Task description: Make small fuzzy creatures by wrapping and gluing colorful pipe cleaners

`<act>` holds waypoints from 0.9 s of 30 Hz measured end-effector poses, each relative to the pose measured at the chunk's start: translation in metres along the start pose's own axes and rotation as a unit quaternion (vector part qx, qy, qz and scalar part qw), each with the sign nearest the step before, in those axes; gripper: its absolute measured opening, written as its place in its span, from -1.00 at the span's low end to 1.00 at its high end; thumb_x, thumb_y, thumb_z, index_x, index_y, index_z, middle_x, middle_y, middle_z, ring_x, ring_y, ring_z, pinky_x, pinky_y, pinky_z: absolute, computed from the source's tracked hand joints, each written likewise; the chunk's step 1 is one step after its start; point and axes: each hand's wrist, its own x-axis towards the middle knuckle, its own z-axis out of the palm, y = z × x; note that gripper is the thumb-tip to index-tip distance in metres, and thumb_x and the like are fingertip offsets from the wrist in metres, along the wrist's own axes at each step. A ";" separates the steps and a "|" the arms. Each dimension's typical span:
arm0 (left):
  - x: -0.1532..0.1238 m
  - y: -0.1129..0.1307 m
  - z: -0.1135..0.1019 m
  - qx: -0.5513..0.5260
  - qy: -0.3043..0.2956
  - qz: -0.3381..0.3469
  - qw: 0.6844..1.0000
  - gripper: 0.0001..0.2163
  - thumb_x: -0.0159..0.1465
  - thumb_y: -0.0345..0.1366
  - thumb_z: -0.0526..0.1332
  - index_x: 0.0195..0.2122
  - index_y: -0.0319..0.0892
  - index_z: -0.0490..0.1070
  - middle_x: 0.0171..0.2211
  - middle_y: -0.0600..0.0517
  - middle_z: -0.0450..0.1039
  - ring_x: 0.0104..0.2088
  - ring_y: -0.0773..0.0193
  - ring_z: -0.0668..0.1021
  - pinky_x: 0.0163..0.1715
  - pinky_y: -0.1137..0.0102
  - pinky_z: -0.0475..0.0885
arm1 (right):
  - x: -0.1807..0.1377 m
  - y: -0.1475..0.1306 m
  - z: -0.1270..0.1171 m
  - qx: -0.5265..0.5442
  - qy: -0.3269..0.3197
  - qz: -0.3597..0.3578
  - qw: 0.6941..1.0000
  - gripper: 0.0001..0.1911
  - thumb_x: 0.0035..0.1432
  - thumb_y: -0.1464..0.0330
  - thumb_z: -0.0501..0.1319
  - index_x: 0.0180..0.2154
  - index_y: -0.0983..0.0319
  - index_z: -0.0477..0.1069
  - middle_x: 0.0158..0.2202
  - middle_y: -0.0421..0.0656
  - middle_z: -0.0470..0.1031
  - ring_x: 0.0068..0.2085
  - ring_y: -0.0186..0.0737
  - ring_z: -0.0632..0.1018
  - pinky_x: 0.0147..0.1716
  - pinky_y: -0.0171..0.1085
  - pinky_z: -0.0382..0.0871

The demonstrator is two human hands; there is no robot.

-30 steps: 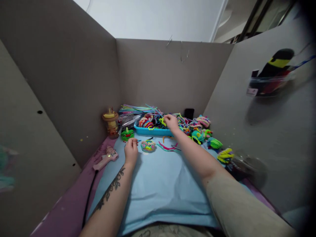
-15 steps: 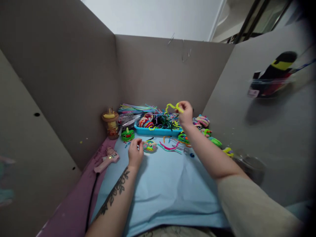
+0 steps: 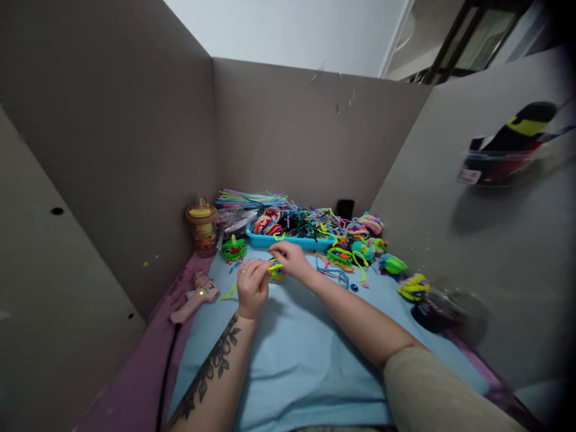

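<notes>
My left hand [image 3: 252, 287] and my right hand [image 3: 291, 259] meet over the blue paper sheet [image 3: 306, 354], both pinched on a yellow-green pipe cleaner [image 3: 275, 267] that runs between them. One end of it trails down to the left of my left hand. A small multicoloured round piece lies just behind the hands, mostly hidden. Behind it stands a blue tray [image 3: 294, 241] heaped with coloured pipe cleaners.
A pink glue gun [image 3: 194, 296] with a black cord lies at the left. A green frog figure [image 3: 233, 248] and a small jar [image 3: 202, 227] stand near the back left. Several finished pipe-cleaner pieces [image 3: 360, 246] lie at the right. Grey partition walls enclose the desk.
My right hand has come down from above the tray with the yellow-green pipe cleaner to meet my left hand, which now pinches it too.
</notes>
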 end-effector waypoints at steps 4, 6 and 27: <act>-0.002 0.002 0.004 0.008 -0.033 -0.012 0.999 -0.80 0.26 -0.36 0.10 -0.16 -0.14 0.47 -0.35 -0.02 0.49 -0.30 0.28 0.50 -0.25 0.39 0.38 | 0.028 0.040 -0.014 -0.262 0.030 0.031 0.964 -0.75 0.08 0.43 0.16 -0.16 0.21 0.47 -0.11 -0.02 0.42 -0.10 -0.12 0.39 -0.11 -0.22 0.27; -0.002 0.002 0.005 0.011 -0.036 -0.043 0.998 -0.82 0.26 -0.35 0.10 -0.20 -0.17 0.47 -0.36 -0.02 0.49 -0.30 0.28 0.50 -0.26 0.40 0.38 | 0.037 0.057 -0.015 -0.310 -0.005 0.039 0.950 -0.80 0.08 0.42 0.17 -0.23 0.21 0.50 -0.14 -0.02 0.44 -0.11 -0.12 0.40 -0.16 -0.25 0.28; 0.002 -0.001 0.005 -0.040 -0.041 -0.209 0.976 -0.77 0.30 -0.25 0.02 -0.34 -0.18 0.43 -0.39 -0.01 0.44 -0.35 0.28 0.45 -0.33 0.41 0.32 | 0.070 0.066 -0.049 0.048 0.183 0.066 0.980 -0.81 0.03 0.26 0.18 -0.42 0.27 0.37 -0.50 -0.20 0.43 -0.44 -0.30 0.43 -0.40 -0.32 0.32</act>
